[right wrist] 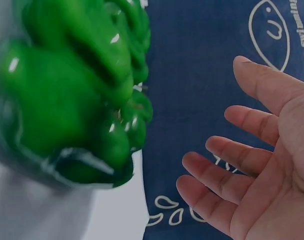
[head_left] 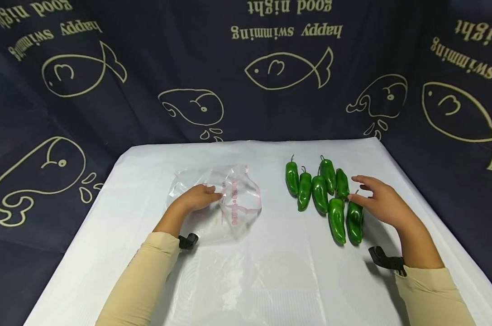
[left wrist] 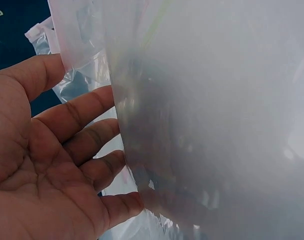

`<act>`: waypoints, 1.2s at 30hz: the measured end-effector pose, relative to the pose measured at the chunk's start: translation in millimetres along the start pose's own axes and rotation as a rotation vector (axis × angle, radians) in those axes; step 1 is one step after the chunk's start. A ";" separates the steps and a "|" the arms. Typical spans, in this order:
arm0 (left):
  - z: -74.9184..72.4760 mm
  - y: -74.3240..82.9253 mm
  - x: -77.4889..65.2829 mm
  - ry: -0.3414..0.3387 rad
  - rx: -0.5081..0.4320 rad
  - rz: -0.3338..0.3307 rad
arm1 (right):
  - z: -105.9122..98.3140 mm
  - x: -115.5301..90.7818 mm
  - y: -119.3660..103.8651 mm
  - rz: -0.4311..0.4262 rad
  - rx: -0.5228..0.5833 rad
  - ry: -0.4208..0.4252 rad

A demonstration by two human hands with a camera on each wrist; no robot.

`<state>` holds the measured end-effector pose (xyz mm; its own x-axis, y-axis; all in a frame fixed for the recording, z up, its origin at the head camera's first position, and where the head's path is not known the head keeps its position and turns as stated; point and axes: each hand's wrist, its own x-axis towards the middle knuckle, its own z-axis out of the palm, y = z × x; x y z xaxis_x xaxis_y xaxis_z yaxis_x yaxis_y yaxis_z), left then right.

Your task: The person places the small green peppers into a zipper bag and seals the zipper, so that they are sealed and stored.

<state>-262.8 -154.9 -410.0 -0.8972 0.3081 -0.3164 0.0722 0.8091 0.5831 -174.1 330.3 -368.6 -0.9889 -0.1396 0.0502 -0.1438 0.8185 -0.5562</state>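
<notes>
A transparent plastic bag (head_left: pixel 239 213) with pink print lies crumpled on the left half of the table. My left hand (head_left: pixel 198 197) is over it with the fingers extended. In the left wrist view the tips of those fingers (left wrist: pixel 92 107) meet the edge of the bag's film (left wrist: pixel 217 100); the film partly hides them. Several green peppers (head_left: pixel 320 194) with thin stems lie in a cluster on the right. Just right of them is my right hand (head_left: pixel 382 201), thumb and fingers spread, holding nothing. The right wrist view shows a gap between this hand (right wrist: pixel 262 160) and the peppers (right wrist: pixel 67 100).
A white sheet covers the table (head_left: pixel 282 271), with a transparent film over its near part. Behind it hangs a dark blue cloth (head_left: pixel 229 68) with fish and whale drawings. Each wrist wears a black camera mount (head_left: pixel 188 241).
</notes>
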 end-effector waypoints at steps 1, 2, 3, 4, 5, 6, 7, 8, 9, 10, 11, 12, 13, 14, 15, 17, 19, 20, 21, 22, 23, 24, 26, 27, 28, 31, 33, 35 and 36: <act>0.4 -0.1 0.5 0.000 0.003 0.005 | -0.2 -0.7 2.6 0.006 -0.005 -0.002; 0.6 -0.2 0.7 0.000 0.007 0.008 | -0.6 -1.2 5.2 0.011 -0.008 -0.007; 0.9 -0.3 1.0 0.002 0.009 0.010 | -1.0 -1.6 7.9 0.014 -0.013 -0.012; 1.2 -0.5 1.3 0.002 0.009 0.008 | -1.3 -1.9 10.9 0.019 -0.020 -0.017; 1.4 -0.7 1.5 0.001 0.015 0.012 | -1.6 -2.1 13.7 0.024 -0.028 -0.025; 1.6 -0.7 1.6 0.000 0.020 0.015 | -1.7 -2.3 16.6 0.026 -0.034 -0.033; 1.7 -0.7 1.7 -0.002 0.024 0.016 | -1.7 -2.5 19.6 0.031 -0.041 -0.044; 1.7 -0.8 1.7 -0.003 0.027 0.017 | -1.4 -2.7 22.8 0.033 -0.051 -0.056; 1.8 -0.9 1.8 -0.005 0.029 0.015 | -0.7 -2.8 26.0 0.033 -0.057 -0.068; 2.0 -1.2 1.8 -0.007 0.033 0.014 | 0.2 -2.9 28.9 0.035 -0.058 -0.081; 2.0 -1.5 1.6 -0.010 0.036 0.014 | 1.3 -2.8 31.4 0.033 -0.059 -0.093; 2.1 -2.1 1.4 -0.011 0.037 0.012 | 2.5 -2.7 33.7 0.030 -0.057 -0.103; 2.2 -2.6 1.2 -0.013 0.041 0.012 | 4.1 -2.5 35.7 0.027 -0.053 -0.111; 2.3 -3.1 0.9 -0.014 0.043 0.009 | 5.3 -2.3 37.4 0.023 -0.045 -0.118; 2.4 -3.6 0.6 -0.016 0.044 0.007 | 6.6 -2.0 38.5 0.020 -0.036 -0.122; 1.8 -3.8 -0.6 -0.019 0.052 0.010 | 8.6 -1.2 40.0 0.012 -0.031 -0.126; 1.0 -3.1 -1.7 -0.017 0.058 0.016 | 9.9 -0.4 41.4 0.008 -0.028 -0.128; 0.6 -2.6 -2.2 -0.016 0.056 0.017 | 10.2 0.1 41.9 0.007 -0.029 -0.130; 0.2 -1.9 -2.5 -0.013 0.054 0.020 | 10.5 0.6 42.6 0.007 -0.033 -0.132; -0.1 -1.4 -2.7 -0.010 0.051 0.023 | 10.6 1.1 43.3 0.008 -0.039 -0.130; -0.1 -0.8 -2.8 -0.006 0.048 0.027 | 10.6 1.6 44.2 0.010 -0.043 -0.129; -0.1 -0.4 -2.7 -0.003 0.046 0.031 | 10.6 2.1 45.1 0.011 -0.046 -0.128; 0.4 0.0 -2.1 0.002 0.039 0.031 | 10.7 2.9 46.9 0.015 -0.050 -0.129; 0.7 0.2 -1.8 0.003 0.040 0.031 | 10.7 3.2 47.7 0.016 -0.051 -0.132; 0.9 0.2 -1.7 0.004 0.044 0.034 | 10.8 3.3 48.3 0.017 -0.048 -0.135; 1.2 0.5 -2.0 0.002 0.050 0.028 | 12.7 3.5 49.1 0.014 -0.020 -0.150; 1.5 0.5 -2.3 0.002 0.056 0.027 | 14.6 3.2 49.3 0.012 0.001 -0.156; 1.8 0.4 -2.2 0.002 0.054 0.027 | 16.3 2.9 50.3 0.014 0.012 -0.164; 2.1 0.3 -2.1 0.001 0.057 0.029 | 17.0 2.7 50.7 0.017 0.015 -0.169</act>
<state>-259.9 -154.3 -410.8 -0.8949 0.3315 -0.2988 0.1233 0.8270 0.5484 -183.4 362.0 -410.8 -0.9707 -0.2191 -0.0990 -0.1256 0.8134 -0.5680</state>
